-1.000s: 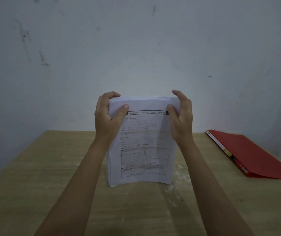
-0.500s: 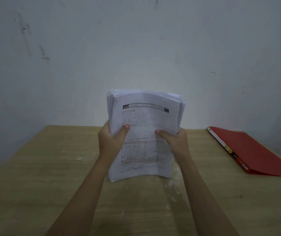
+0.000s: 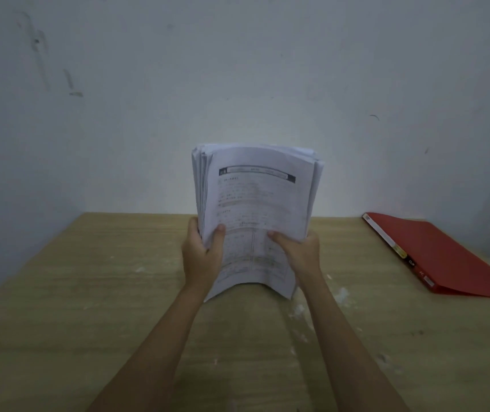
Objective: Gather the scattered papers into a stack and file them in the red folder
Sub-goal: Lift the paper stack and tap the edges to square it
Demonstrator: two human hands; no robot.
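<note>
Both hands hold the stack of papers [image 3: 255, 197] upright over the middle of the table [image 3: 89, 292]. The left hand [image 3: 200, 257] grips its left edge low down, thumb pressed on the printed front sheet and fingers curled behind. The right hand [image 3: 300, 254] pinches the right edge likewise. The top edges fan unevenly and the bottom edge bows (whether it touches the wood, I cannot tell). The red folder [image 3: 445, 257] lies closed near the table's right edge, well apart from the stack, with a wide stretch of tabletop between.
</note>
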